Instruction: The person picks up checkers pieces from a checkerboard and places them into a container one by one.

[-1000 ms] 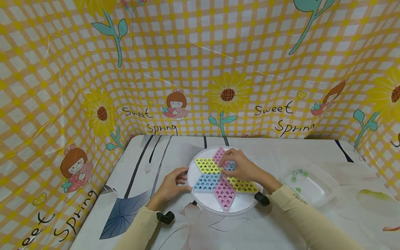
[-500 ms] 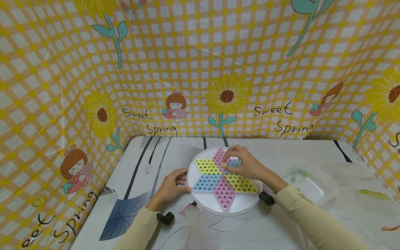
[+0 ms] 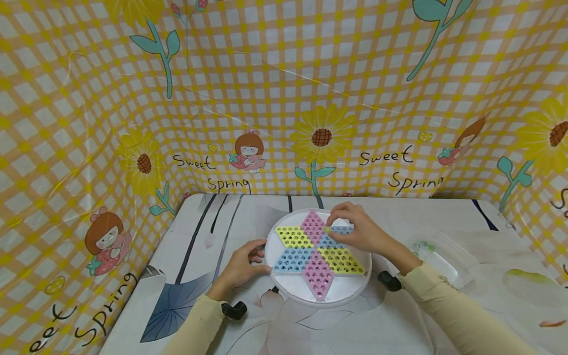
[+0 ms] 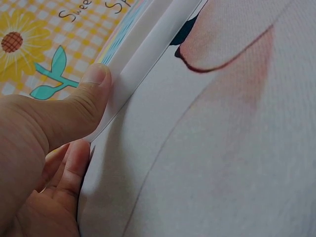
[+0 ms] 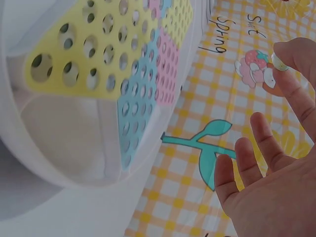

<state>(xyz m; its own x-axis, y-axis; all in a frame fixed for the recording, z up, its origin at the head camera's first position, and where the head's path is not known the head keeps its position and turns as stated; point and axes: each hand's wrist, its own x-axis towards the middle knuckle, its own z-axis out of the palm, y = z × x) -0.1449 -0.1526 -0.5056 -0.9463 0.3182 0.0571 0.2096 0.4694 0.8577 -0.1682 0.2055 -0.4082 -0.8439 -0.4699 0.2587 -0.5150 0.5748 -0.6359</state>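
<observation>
A round white Chinese checkers board (image 3: 343,287) lies on the table, its star-shaped field split into pink, yellow and blue sections full of holes. Many holes seem to have marbles in them. My left hand (image 3: 241,265) holds the board's left rim; in the left wrist view its thumb (image 4: 94,94) presses the white side wall while the other fingers curl below. Above the far right blue section (image 3: 330,241), my right hand (image 3: 360,230) pinches a small greenish marble (image 5: 279,62) between thumb and index finger. Its remaining fingers are spread and loosely bent.
Right of the board stands a clear plastic container (image 3: 463,276) with a few green and clear marbles (image 3: 424,245), partly hidden by the right forearm. A checked, flower-printed cloth (image 3: 275,98) hangs behind and beside the table (image 3: 501,305).
My right hand has moved rightward from the board's middle to above the far blue section, carrying the marble. My left hand stays at the rim.
</observation>
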